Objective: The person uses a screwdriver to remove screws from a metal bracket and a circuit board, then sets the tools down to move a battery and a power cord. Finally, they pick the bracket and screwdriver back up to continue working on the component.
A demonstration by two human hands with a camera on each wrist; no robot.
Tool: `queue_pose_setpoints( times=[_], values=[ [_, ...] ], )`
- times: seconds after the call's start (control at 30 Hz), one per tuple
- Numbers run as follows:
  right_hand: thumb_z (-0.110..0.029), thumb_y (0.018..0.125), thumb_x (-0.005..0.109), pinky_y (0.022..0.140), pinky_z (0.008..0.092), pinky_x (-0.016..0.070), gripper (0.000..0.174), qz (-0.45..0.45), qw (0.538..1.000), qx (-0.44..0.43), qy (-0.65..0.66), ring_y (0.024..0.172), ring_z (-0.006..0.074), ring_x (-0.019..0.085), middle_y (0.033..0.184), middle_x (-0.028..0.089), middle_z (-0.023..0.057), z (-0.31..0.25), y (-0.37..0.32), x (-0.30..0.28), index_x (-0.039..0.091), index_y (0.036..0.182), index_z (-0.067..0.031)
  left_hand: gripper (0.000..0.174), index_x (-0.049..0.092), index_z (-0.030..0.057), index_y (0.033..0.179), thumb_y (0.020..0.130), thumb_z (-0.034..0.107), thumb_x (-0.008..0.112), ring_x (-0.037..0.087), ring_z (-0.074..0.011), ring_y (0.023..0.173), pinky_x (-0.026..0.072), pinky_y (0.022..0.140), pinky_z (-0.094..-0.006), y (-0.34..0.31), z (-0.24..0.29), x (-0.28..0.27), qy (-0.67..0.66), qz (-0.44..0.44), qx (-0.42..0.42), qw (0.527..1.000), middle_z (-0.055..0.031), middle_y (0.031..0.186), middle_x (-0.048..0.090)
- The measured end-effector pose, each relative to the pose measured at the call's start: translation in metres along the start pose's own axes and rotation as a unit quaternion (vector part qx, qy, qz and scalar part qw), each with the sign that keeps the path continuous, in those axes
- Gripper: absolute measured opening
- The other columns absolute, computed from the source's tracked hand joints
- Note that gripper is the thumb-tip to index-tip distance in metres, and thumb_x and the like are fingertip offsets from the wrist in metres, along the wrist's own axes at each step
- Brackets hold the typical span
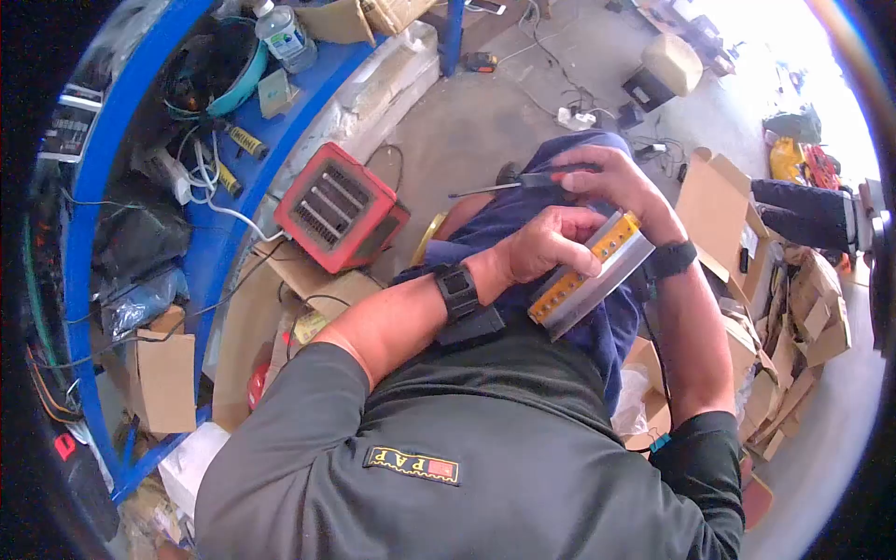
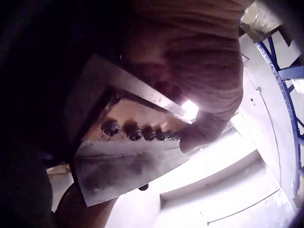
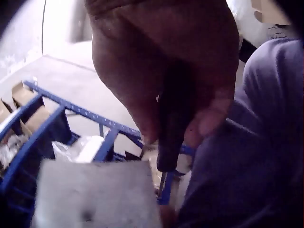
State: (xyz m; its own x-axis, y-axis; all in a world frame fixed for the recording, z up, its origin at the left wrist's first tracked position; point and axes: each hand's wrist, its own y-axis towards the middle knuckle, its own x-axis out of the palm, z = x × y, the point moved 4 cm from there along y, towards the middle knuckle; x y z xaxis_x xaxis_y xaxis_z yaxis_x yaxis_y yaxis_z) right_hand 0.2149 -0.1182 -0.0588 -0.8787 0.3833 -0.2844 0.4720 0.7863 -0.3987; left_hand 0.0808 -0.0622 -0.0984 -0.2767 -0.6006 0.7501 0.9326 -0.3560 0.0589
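Note:
In the head view, the left hand (image 1: 551, 245) grips a long metal bar (image 1: 597, 285) with a yellow strip of screws along it, thumb on the strip. The left wrist view shows this bar (image 2: 133, 166) close up, with a row of dark round screw heads and a finger of the left hand (image 2: 204, 90) at its far end. Beyond the bar, the right hand (image 1: 607, 182) holds a dark-handled screwdriver (image 1: 539, 179), its shaft pointing left, apart from the bar. In the right wrist view, the right hand (image 3: 161, 57) pinches the handle (image 3: 175, 118), with the bar's grey face (image 3: 97, 194) below.
A red heater (image 1: 341, 210) stands on the floor at the left, beside a blue shelf frame (image 1: 79, 233) holding a bottle (image 1: 285, 37), a teal bowl (image 1: 245, 79) and cables. Cardboard (image 1: 714, 205) is piled at the right. The person's blue-covered leg (image 1: 579, 145) lies beneath the hands.

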Motion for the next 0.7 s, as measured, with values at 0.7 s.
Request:
queue_pose_setpoints(
  times=[0.7],
  values=[
    [-0.021, 0.090, 0.069, 0.094, 0.0312, 0.0491, 0.040, -0.278, 0.960, 0.020, 0.026, 0.104, 0.0140, 0.063, 0.112, 0.071, 0.0072, 0.010, 0.077, 0.049, 0.064, 0.124, -0.0004, 0.067, 0.054, -0.0020, 0.133, 0.070, 0.004, 0.076, 0.063, -0.0158, 0.109, 0.0474, 0.099, -0.0320, -0.007, 0.008, -0.014, -0.102, 0.013, -0.017, 0.995, -0.0084, 0.120, 0.066]
  ],
)
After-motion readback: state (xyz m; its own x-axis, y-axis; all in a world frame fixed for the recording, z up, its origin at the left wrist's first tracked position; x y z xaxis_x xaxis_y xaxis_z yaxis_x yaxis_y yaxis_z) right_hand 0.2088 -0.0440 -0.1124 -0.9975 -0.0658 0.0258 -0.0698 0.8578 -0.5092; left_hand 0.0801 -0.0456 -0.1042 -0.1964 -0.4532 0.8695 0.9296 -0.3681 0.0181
